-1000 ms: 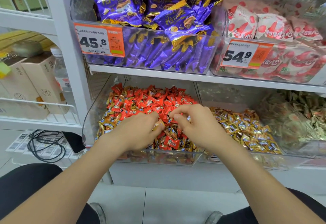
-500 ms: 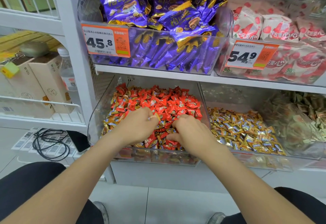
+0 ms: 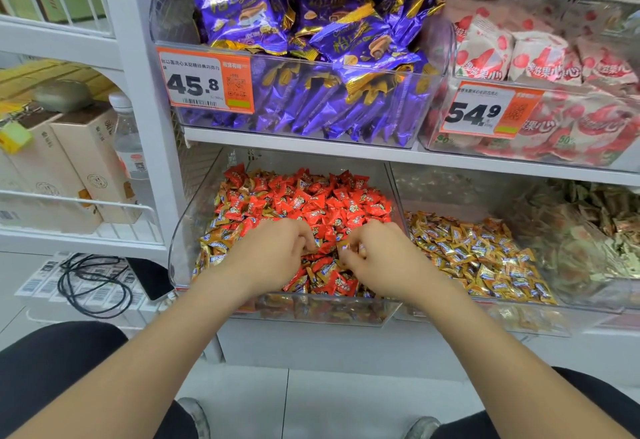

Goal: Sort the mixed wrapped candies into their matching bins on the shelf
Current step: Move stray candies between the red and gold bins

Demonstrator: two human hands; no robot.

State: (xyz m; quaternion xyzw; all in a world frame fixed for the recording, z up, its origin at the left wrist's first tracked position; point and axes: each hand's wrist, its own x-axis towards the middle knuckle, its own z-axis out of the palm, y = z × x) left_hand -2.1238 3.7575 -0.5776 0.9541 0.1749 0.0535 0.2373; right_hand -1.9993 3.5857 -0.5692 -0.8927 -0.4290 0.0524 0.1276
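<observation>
A clear bin (image 3: 180, 231) on the lower shelf holds a heap of red wrapped candies (image 3: 311, 203) mixed with gold wrapped candies (image 3: 214, 241) along its left and front. Both my hands are down in this heap. My left hand (image 3: 273, 258) has its fingers curled into the red candies; what it holds is hidden. My right hand (image 3: 377, 258) pinches a gold candy (image 3: 346, 246) between thumb and fingers. To the right, a second clear bin (image 3: 519, 314) holds only gold candies (image 3: 478, 251).
A third bin with pale green-gold candies (image 3: 588, 238) stands at the far right. The upper shelf carries bins of purple packets (image 3: 311, 58) and red-and-white packets (image 3: 540, 85). Boxes and a bottle (image 3: 128, 141) fill the left rack. My knees frame the tiled floor below.
Both hands stayed in the mixed bin and shifted slightly within the heap. My right hand now shows a gold candy pinched in its fingers.
</observation>
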